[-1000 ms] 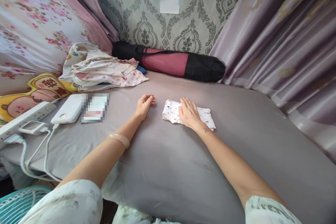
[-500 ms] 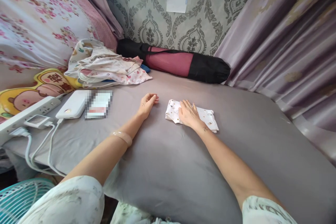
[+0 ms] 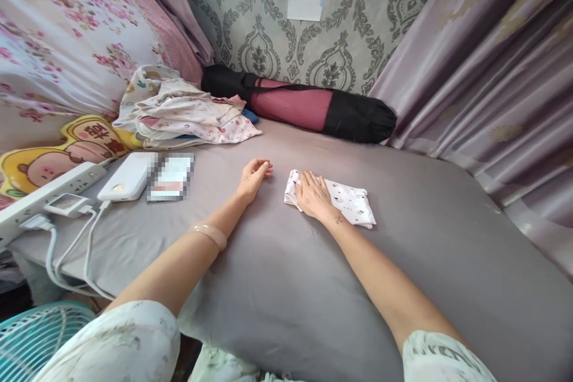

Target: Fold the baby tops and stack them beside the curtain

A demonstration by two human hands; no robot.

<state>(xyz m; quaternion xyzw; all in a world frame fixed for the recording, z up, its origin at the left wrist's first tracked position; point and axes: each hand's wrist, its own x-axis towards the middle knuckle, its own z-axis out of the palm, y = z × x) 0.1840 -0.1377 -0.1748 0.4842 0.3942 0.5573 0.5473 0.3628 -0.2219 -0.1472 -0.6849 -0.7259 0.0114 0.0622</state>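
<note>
A small white cloth with a scattered print [image 3: 351, 198] lies folded into a flat rectangle on the grey bed sheet [image 3: 286, 286]. My right hand [image 3: 313, 194] is spread flat on the cloth's left part, palm down, covering some of it. To the left of the cloth, apart from it, my left hand [image 3: 255, 179] rests on the sheet with its fingers loosely curled together and nothing visible in them. A pale bangle [image 3: 212, 236] circles my left forearm.
A heap of crumpled clothes [image 3: 188, 113] lies at the back left, beside a black and pink rolled bag [image 3: 295, 106] along the wall. At the left are a phone [image 3: 171, 176], a white power bank [image 3: 129, 176], a power strip [image 3: 49, 191] with cables and a yellow cushion [image 3: 42, 167].
My right hand has slid left across the folded cloth, uncovering more of its printed right part. My left hand has stayed in about the same place.
</note>
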